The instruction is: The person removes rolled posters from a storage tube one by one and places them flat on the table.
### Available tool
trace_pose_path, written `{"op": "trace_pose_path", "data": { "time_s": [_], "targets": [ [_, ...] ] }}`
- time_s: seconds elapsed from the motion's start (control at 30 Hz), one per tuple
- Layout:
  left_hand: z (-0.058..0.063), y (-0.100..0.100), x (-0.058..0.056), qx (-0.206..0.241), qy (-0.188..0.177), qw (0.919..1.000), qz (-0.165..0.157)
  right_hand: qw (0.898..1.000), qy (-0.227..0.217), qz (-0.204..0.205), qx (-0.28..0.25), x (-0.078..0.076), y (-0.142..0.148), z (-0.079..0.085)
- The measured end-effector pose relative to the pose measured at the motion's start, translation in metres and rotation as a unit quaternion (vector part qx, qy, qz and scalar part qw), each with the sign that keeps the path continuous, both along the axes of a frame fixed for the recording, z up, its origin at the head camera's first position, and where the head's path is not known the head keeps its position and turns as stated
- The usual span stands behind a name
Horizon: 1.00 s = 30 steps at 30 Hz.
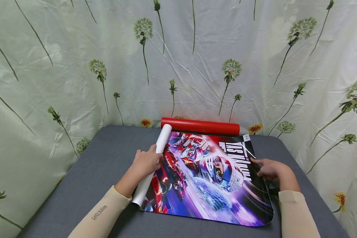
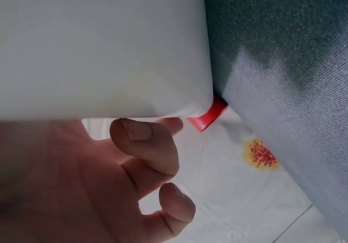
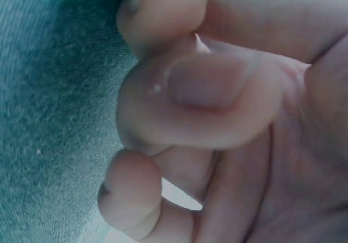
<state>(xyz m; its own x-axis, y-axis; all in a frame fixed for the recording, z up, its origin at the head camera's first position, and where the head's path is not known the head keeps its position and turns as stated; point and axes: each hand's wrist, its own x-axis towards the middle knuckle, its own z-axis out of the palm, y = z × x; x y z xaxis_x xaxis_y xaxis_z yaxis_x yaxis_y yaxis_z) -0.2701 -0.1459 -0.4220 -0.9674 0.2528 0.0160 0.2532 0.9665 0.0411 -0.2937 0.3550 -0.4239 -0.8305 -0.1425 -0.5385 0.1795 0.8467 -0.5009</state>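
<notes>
A glossy racing poster [image 1: 208, 178] lies partly unrolled on the grey cloth-covered table, printed with helmeted drivers and red cars. Its left side is still a white-backed roll [image 1: 145, 185]. My left hand [image 1: 147, 162] grips this roll near its middle, thumb on the right side. In the left wrist view, the white roll [image 2: 103, 47] fills the upper left, bent fingers [image 2: 149, 145] against its edge. At the poster's right edge, my right hand [image 1: 272, 170] presses down with an extended index finger. The right wrist view shows the thumb and bent fingers [image 3: 130, 194] close above the cloth.
A red tube [image 1: 200, 126] lies across the back of the table [image 1: 107, 155], just behind the poster's top edge. Behind it hangs a pale curtain [image 1: 193, 76] with dandelion prints. The poster's lower right corner curls up slightly.
</notes>
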Motion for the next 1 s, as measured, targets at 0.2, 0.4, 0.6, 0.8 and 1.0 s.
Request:
{"op": "trace_pose_path", "data": {
  "time_s": [0.2,0.4,0.6,0.8,1.0],
  "targets": [
    [0.0,-0.005,0.0,0.007,0.009,0.9999,0.0,1.0,-0.001,-0.007,-0.002,0.001,0.002,0.0],
    [-0.001,-0.011,-0.002,0.011,0.019,0.9997,0.005,1.0,-0.003,0.003,0.005,0.002,0.005,0.001],
    [0.001,-0.015,0.0,0.011,0.017,0.9997,0.014,1.0,-0.004,-0.004,0.007,0.003,0.006,0.001],
    [0.002,-0.022,0.002,0.004,0.012,0.9997,0.021,1.0,-0.005,-0.009,0.01,0.004,0.007,0.002],
    [0.001,-0.028,-0.001,0.002,0.016,0.9995,0.027,1.0,-0.006,-0.003,0.01,0.005,0.01,0.002]
  ]
}}
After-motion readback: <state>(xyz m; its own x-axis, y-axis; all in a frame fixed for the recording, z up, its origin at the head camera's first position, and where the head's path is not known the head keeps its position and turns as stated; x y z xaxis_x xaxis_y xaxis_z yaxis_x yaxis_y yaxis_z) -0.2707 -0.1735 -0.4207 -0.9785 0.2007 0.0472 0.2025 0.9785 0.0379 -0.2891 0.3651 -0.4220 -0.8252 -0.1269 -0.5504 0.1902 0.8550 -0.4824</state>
